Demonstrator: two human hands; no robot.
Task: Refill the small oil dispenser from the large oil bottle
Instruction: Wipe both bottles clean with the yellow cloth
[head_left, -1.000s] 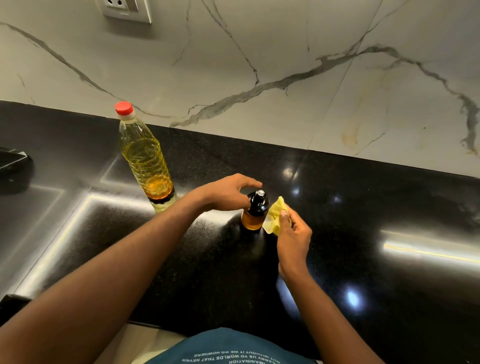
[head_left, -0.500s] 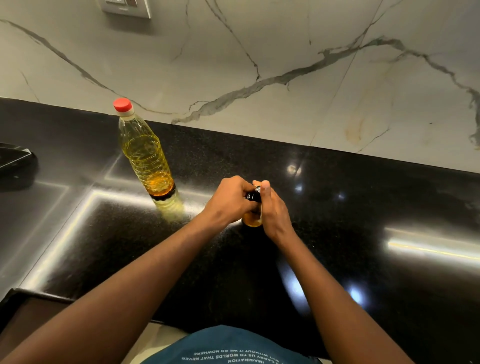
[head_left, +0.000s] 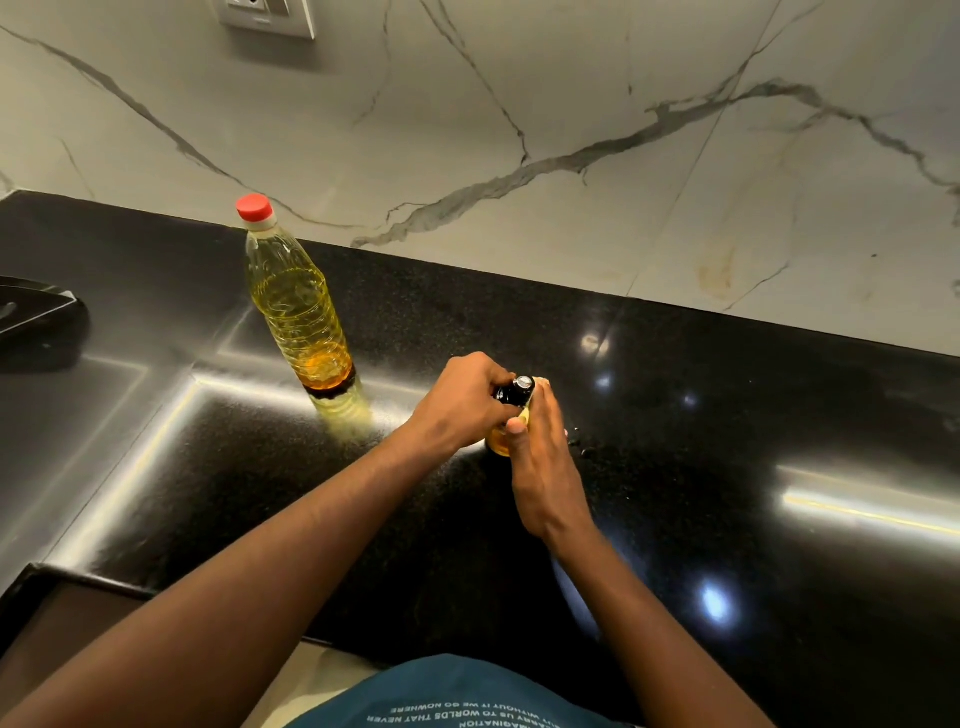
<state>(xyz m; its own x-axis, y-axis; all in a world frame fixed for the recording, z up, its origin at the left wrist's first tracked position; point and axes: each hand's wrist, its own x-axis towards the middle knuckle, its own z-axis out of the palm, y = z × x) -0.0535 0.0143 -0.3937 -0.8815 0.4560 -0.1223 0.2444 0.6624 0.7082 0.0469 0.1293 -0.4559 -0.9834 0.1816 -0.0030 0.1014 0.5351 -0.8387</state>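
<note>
The small oil dispenser (head_left: 513, 394), amber glass with a black top and silver tip, stands on the black counter (head_left: 727, 467). My left hand (head_left: 462, 400) grips its black top from the left. My right hand (head_left: 540, 457) wraps its right side, pressing a yellow cloth (head_left: 524, 414) against the glass; only a sliver of cloth shows by the thumb. The large oil bottle (head_left: 298, 306), clear plastic with a red cap on, stands upright to the left, apart from both hands and roughly half full.
A marble backsplash (head_left: 571, 130) rises behind the counter with a wall socket (head_left: 267, 18) at top left. A dark object (head_left: 31, 312) lies at the counter's far left edge. The counter's front edge runs near my body.
My right hand, which held the yellow cloth beside the dispenser, has closed around the dispenser's right side with the cloth. My left hand stays on the top.
</note>
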